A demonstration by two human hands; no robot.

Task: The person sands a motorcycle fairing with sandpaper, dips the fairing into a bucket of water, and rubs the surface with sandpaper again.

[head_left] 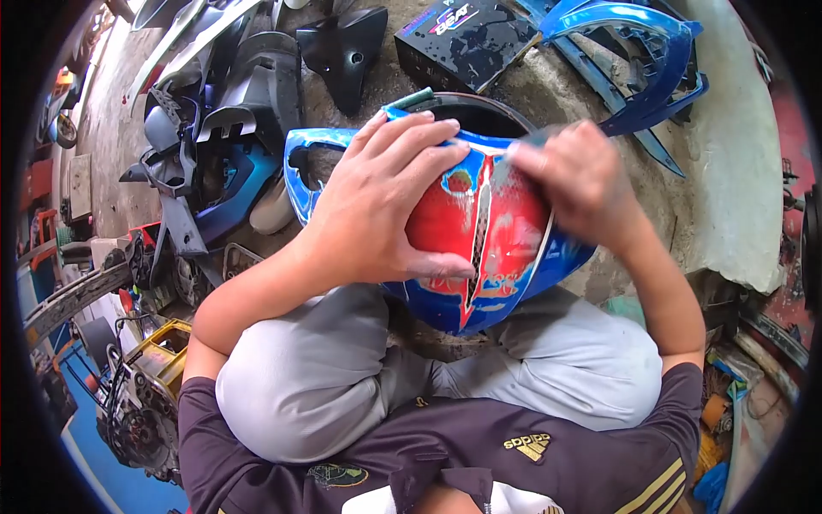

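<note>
Concrete floor (110,146), left grip (385,193) spread on painted panel (518,230), right grip (584,178) curled, contents unclear

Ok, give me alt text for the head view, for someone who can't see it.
A person's left hand lies spread on a scuffed red-and-blue panel, with the curled right hand, blurred, at its upper right. Below are bent legs in grey trousers; beyond lie a black box and a blue part.
</note>
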